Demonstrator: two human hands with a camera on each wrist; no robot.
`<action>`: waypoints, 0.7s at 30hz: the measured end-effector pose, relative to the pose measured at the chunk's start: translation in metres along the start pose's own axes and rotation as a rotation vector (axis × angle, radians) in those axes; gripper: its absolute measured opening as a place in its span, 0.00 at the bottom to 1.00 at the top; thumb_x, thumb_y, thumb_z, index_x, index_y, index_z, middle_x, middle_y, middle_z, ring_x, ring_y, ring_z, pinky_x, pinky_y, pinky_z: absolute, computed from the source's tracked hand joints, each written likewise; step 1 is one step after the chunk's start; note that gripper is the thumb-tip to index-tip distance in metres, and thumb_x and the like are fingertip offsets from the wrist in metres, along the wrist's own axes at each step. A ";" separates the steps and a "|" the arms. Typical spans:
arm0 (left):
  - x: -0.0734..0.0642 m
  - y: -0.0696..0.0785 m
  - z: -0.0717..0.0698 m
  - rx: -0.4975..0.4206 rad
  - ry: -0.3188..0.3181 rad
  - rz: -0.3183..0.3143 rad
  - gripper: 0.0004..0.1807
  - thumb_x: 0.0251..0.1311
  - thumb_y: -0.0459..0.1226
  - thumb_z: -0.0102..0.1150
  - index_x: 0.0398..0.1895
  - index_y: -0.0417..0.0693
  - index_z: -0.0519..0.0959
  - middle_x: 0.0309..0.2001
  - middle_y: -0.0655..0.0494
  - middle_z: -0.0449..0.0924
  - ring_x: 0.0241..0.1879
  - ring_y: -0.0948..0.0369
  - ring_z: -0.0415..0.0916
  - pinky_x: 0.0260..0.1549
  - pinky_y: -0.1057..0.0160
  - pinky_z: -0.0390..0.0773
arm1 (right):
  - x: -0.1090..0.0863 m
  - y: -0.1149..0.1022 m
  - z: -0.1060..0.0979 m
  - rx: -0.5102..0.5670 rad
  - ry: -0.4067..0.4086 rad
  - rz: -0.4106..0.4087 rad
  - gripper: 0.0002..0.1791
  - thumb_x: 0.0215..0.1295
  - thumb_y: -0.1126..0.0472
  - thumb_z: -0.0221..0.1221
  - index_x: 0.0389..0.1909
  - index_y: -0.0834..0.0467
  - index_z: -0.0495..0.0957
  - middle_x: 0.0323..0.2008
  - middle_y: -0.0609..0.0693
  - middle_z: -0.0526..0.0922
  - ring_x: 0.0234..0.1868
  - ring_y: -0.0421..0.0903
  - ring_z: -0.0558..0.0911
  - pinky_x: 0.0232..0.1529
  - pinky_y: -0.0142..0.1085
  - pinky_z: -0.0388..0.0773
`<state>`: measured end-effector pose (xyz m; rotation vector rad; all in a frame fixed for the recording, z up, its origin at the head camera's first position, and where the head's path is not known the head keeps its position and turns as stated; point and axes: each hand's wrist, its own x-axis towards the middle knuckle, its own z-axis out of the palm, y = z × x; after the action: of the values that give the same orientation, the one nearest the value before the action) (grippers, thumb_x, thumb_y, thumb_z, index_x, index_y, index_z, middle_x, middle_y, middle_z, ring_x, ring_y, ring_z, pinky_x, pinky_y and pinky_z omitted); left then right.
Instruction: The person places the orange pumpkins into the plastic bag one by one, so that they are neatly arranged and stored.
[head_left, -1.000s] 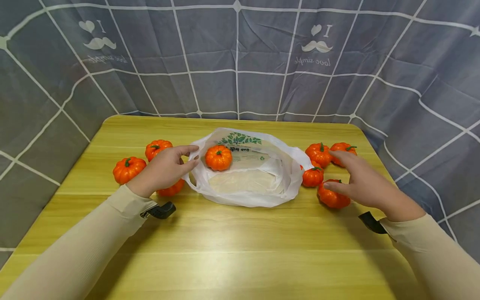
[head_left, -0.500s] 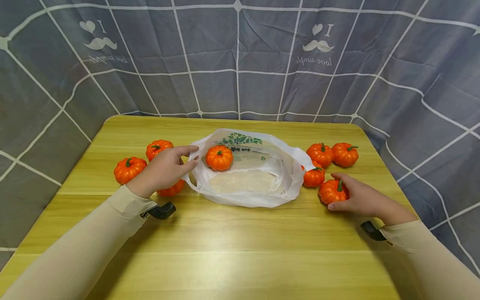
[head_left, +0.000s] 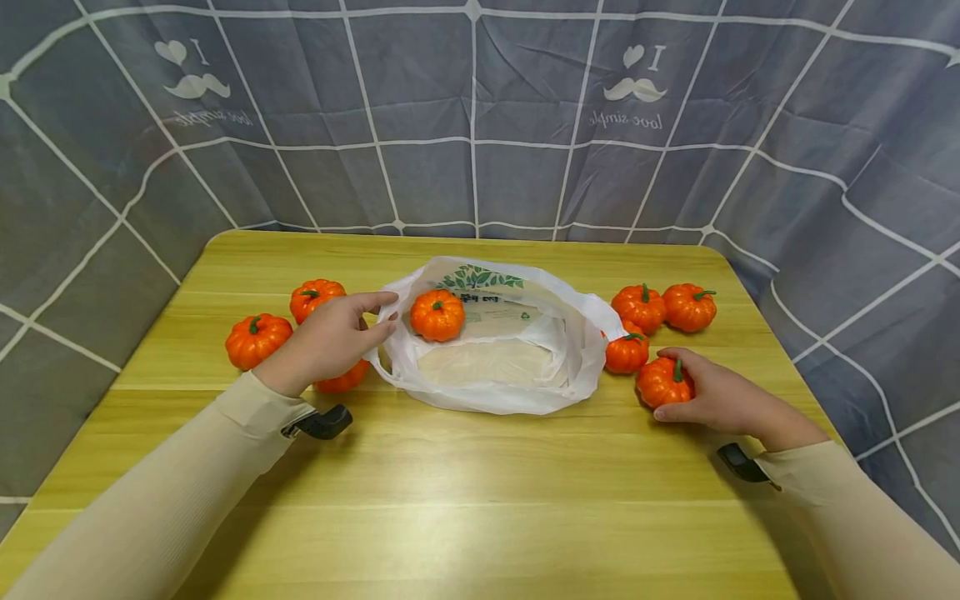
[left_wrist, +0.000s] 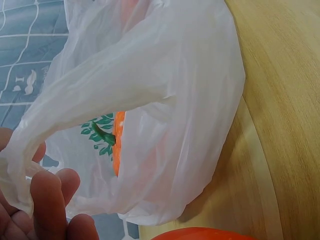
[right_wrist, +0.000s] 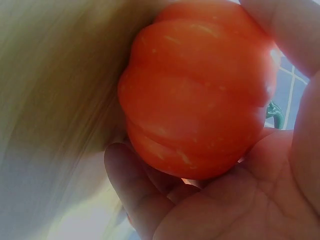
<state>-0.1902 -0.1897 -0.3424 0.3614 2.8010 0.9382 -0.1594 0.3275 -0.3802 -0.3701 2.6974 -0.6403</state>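
Note:
A white plastic bag (head_left: 487, 400) with a green leaf print lies with its mouth spread at the middle of the table. One small orange pumpkin (head_left: 437, 316) is inside it, near the left side. My left hand (head_left: 330, 342) holds the bag's left handle (left_wrist: 20, 160), which loops over the fingers in the left wrist view. On the right, my right hand (head_left: 723, 396) grips another pumpkin (head_left: 663, 384) from its right side, thumb in front and fingers behind. The right wrist view shows this ribbed pumpkin (right_wrist: 200, 90) between thumb and fingers, close to the tabletop.
Beyond the right hand sit several more pumpkins (head_left: 689, 307), one (head_left: 627, 352) right beside the bag. To the left are a pumpkin (head_left: 258, 341), one behind the left hand (head_left: 316, 297) and one partly under it (head_left: 343, 379). A grey curtain (head_left: 480, 108) surrounds the wooden table (head_left: 480, 500).
My right hand has come down and left from above the right-hand pumpkins and taken hold of the nearest one, whose stem has shifted. The left hand and bag have stayed put.

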 end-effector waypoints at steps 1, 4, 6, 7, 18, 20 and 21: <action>0.000 0.000 0.000 -0.002 0.000 0.001 0.29 0.75 0.45 0.59 0.75 0.47 0.74 0.63 0.43 0.80 0.30 0.55 0.69 0.26 0.62 0.71 | 0.000 -0.001 0.000 -0.001 -0.001 0.000 0.56 0.57 0.44 0.77 0.74 0.71 0.59 0.61 0.72 0.76 0.59 0.66 0.79 0.63 0.65 0.74; -0.001 -0.001 0.000 -0.007 -0.002 0.001 0.29 0.75 0.45 0.60 0.75 0.46 0.74 0.63 0.43 0.80 0.29 0.55 0.69 0.24 0.62 0.70 | -0.001 -0.002 -0.001 -0.015 0.001 0.000 0.56 0.57 0.44 0.77 0.74 0.71 0.59 0.62 0.73 0.76 0.59 0.67 0.79 0.63 0.66 0.74; -0.001 -0.001 0.000 -0.010 -0.001 0.003 0.29 0.75 0.45 0.60 0.75 0.46 0.74 0.62 0.42 0.80 0.28 0.55 0.68 0.23 0.62 0.69 | -0.001 -0.003 -0.002 -0.029 0.009 -0.002 0.56 0.57 0.44 0.77 0.74 0.71 0.60 0.62 0.73 0.76 0.59 0.67 0.79 0.63 0.66 0.74; -0.001 -0.001 0.000 -0.010 0.000 0.004 0.28 0.75 0.45 0.60 0.75 0.46 0.74 0.61 0.42 0.80 0.27 0.55 0.68 0.23 0.63 0.69 | -0.002 -0.003 -0.002 -0.037 0.017 -0.004 0.56 0.57 0.44 0.77 0.74 0.71 0.60 0.62 0.73 0.76 0.59 0.67 0.79 0.62 0.66 0.74; -0.001 -0.001 0.001 -0.003 -0.011 -0.001 0.29 0.75 0.45 0.60 0.75 0.47 0.73 0.60 0.41 0.80 0.28 0.55 0.69 0.23 0.62 0.70 | -0.007 -0.016 -0.015 -0.045 0.135 -0.080 0.53 0.57 0.48 0.78 0.75 0.68 0.62 0.60 0.69 0.80 0.55 0.62 0.83 0.59 0.60 0.78; -0.001 -0.001 0.001 -0.005 -0.012 -0.003 0.29 0.75 0.45 0.60 0.75 0.47 0.73 0.61 0.41 0.80 0.29 0.55 0.69 0.23 0.63 0.70 | -0.008 -0.023 -0.017 -0.036 0.151 -0.092 0.52 0.57 0.48 0.78 0.74 0.67 0.63 0.60 0.67 0.80 0.55 0.60 0.83 0.60 0.58 0.78; 0.000 -0.001 0.001 -0.005 -0.012 -0.003 0.29 0.75 0.45 0.60 0.75 0.47 0.73 0.61 0.41 0.79 0.28 0.55 0.69 0.23 0.63 0.70 | -0.009 -0.026 -0.017 -0.036 0.160 -0.102 0.51 0.57 0.48 0.78 0.74 0.66 0.64 0.59 0.66 0.81 0.55 0.59 0.83 0.60 0.58 0.78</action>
<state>-0.1896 -0.1897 -0.3440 0.3612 2.7866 0.9397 -0.1537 0.3147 -0.3510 -0.4872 2.8600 -0.6773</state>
